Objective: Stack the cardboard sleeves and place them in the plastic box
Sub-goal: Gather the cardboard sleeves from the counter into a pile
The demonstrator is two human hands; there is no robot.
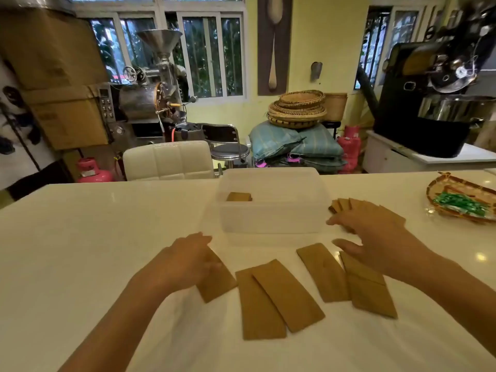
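White bench point(94, 237), glossy; windows, coffee roasting machines and stacked woven trays behind. Plastic box point(272, 221) at 12 o'clock on the bench, translucent, one small stack of cardboard sleeves point(239, 197) inside at its left. Woven basket point(440, 194) at 2 o'clock holds green wrapped items. Loose sleeves point(284, 294) lie flat at centre, some overlapping; a fanned pile point(349, 204) at 1 o'clock. Left hand point(188, 257): fingers curled down onto the leftmost sleeve point(218, 283), touching it; grip not discernible. Right hand point(373, 237): fingers spread wide, over the fanned pile, holding nothing.
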